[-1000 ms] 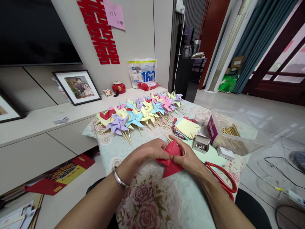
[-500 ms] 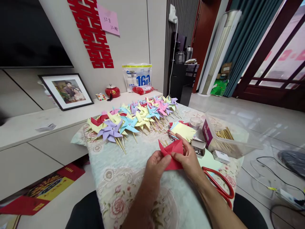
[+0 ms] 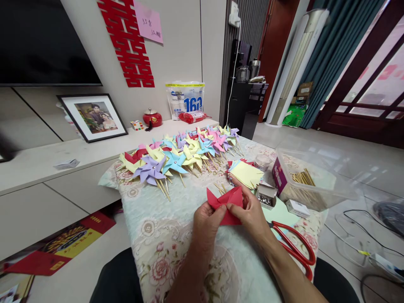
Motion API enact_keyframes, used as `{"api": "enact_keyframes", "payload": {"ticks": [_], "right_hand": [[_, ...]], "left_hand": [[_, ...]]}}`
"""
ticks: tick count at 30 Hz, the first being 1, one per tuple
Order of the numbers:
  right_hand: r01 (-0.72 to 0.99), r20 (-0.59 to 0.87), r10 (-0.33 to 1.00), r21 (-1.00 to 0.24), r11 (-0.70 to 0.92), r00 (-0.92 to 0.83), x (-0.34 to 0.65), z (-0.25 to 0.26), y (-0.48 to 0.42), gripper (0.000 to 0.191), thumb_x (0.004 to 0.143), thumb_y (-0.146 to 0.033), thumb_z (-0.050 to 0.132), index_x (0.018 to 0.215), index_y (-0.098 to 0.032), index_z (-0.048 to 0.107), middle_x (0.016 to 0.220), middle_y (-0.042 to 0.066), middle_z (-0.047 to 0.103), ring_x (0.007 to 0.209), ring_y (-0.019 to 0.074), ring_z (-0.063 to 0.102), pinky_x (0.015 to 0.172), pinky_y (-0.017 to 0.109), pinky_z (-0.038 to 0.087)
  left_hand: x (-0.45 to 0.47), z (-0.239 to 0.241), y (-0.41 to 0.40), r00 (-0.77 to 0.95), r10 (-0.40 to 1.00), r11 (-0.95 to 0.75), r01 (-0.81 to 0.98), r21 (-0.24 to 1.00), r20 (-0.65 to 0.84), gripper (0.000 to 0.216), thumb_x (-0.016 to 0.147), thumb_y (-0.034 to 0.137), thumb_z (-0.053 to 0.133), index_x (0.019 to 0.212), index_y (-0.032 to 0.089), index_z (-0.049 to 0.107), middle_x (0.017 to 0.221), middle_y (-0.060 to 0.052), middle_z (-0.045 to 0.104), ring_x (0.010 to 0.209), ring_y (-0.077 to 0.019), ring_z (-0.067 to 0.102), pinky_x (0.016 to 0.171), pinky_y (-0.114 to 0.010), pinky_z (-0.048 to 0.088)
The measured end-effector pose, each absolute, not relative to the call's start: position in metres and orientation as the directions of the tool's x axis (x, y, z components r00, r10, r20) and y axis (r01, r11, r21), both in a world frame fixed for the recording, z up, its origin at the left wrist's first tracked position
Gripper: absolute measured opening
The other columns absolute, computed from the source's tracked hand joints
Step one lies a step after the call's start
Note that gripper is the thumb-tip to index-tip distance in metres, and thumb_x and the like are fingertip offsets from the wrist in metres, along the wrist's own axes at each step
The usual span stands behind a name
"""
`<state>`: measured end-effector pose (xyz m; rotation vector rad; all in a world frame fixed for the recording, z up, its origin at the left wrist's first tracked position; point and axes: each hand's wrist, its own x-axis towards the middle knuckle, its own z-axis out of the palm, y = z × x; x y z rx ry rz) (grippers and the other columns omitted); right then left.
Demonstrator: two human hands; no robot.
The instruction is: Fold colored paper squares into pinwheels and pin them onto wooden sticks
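Both my hands hold a folded red paper piece (image 3: pixel 227 203) above the flowered tablecloth (image 3: pixel 176 252). My left hand (image 3: pixel 205 221) pinches its lower left part with fingers closed. My right hand (image 3: pixel 250 213) grips its right side, thumb on top. The paper's corners are bent up like pinwheel blades. Just beyond it lies a stack of coloured paper squares (image 3: pixel 245 173), yellow on top.
A row of finished paper pinwheels (image 3: pixel 176 155) on sticks fills the table's far side. At right stand a clear tub of wooden sticks (image 3: pixel 307 180), a small box of pins (image 3: pixel 267 196), a round jar (image 3: pixel 262 161) and red scissors (image 3: pixel 295 248). A low cabinet (image 3: pixel 47 168) runs along the left.
My hands lifted the red paper off the cloth and turned it, with the blades now pointing up. My left forearm swung in under the paper. The view shifted slightly.
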<state>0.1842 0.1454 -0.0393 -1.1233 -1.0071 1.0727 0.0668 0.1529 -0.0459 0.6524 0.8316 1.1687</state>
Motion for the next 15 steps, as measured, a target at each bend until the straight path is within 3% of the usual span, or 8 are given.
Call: {"api": "enact_keyframes", "payload": {"ticks": [4,11,15], "right_hand": [[-0.106,0.079,0.977,-0.989,0.101,0.199,0.184,-0.0411,0.1461,0.071,0.067,-0.023,0.069,0.136,-0.02,0.051,0.085,-0.001,0.069,0.067,0.0159,0.059,0.064,0.026,0.047],[-0.115,0.073,0.98,-0.989,0.095,0.184,0.1841,-0.0446,0.1455,0.073,0.069,-0.023,0.071,0.138,-0.018,0.048,0.08,-0.002,0.067,0.066,0.0146,0.058,0.063,0.025,0.046],[-0.162,0.054,0.985,-0.983,0.081,0.166,0.1845,-0.0458,0.1449,0.073,0.07,-0.024,0.073,0.138,-0.018,0.048,0.08,-0.002,0.069,0.066,0.0148,0.06,0.063,0.026,0.047]], "left_hand": [[0.0676,-0.0478,0.1558,0.155,0.954,0.301,-0.507,0.808,-0.258,0.041,0.051,0.031,0.088,0.085,0.012,0.075,0.07,-0.006,0.077,0.076,-0.0284,0.074,0.081,-0.04,0.057],[0.0649,-0.0452,0.1537,0.164,0.957,0.288,-0.513,0.808,-0.238,0.038,0.056,0.031,0.087,0.087,0.012,0.075,0.074,-0.007,0.078,0.078,-0.0272,0.074,0.082,-0.039,0.056],[0.0639,-0.0501,0.1551,0.143,0.96,0.279,-0.495,0.823,-0.24,0.036,0.056,0.032,0.086,0.084,0.011,0.075,0.07,-0.007,0.077,0.07,-0.0271,0.073,0.074,-0.038,0.057]]}}
